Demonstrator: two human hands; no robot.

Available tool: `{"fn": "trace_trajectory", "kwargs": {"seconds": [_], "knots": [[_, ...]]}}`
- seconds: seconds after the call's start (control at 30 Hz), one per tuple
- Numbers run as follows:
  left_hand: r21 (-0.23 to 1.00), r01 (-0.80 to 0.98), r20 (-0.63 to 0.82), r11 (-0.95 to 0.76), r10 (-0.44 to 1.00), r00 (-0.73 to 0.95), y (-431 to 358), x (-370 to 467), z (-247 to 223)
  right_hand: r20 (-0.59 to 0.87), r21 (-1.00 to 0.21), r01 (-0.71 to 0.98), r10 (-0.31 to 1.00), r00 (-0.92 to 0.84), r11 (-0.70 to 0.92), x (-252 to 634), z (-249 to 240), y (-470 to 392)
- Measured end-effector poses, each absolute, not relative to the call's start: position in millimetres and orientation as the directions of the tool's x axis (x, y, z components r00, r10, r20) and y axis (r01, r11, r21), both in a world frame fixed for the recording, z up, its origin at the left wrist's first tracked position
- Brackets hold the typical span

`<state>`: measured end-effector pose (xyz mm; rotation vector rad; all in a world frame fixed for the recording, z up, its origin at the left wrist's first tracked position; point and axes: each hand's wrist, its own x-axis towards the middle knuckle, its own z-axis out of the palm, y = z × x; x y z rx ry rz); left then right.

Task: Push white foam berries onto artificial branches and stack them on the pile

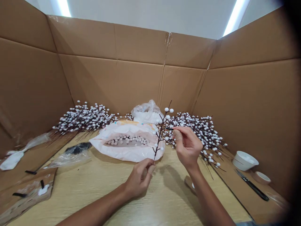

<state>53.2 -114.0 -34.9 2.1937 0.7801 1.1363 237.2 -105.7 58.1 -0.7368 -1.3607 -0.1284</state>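
My left hand (141,177) is closed round the lower end of a dark brown artificial berry branch (160,135), which stands nearly upright. A few white balls sit on its twigs, while other twig tips are bare. My right hand (188,145) pinches a thin black stick-like piece (169,128) whose end points at the branch's middle. Whether it touches a twig I cannot tell. Just behind the branch lies an open white plastic bag (122,155), with many loose white balls (128,139) inside.
Piles of white-berry branches lie at the left (87,117) and right (199,128). A clear bag (148,113) stands at the back. On the right are a white bowl (245,161), a tape roll (261,178) and a black-handled cutter (252,185). Cardboard walls (138,84) surround the table.
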Motion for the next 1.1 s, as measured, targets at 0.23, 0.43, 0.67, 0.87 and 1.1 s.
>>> {"fn": "trace_trajectory", "kwargs": {"seconds": [0.23, 0.43, 0.67, 0.87, 1.1], "knots": [[0.701, 0.236, 0.518, -0.673, 0.708, 0.480, -114.4, 53.7, -35.2, 0.898, -0.434, 0.433, 0.339, 0.281, 0.790, 236.8, 58.9, -106.0], [0.703, 0.228, 0.519, -0.674, 0.705, 0.483, -113.9, 52.9, -36.0, 0.878, -0.475, 0.374, 0.400, 0.265, 0.796, 236.0, 56.9, -106.1], [0.695, 0.234, 0.524, -0.680, 0.701, 0.483, -113.8, 53.4, -38.4, 0.857, -0.509, 0.344, 0.424, 0.293, 0.789, 234.7, 58.5, -105.1], [0.688, 0.231, 0.535, -0.688, 0.695, 0.481, -113.6, 53.4, -36.1, 0.857, -0.506, 0.325, 0.423, 0.293, 0.799, 234.2, 59.3, -106.0], [0.685, 0.225, 0.542, -0.693, 0.691, 0.478, -114.7, 53.4, -34.3, 0.845, -0.526, 0.338, 0.433, 0.315, 0.781, 235.3, 58.9, -105.3]]}}
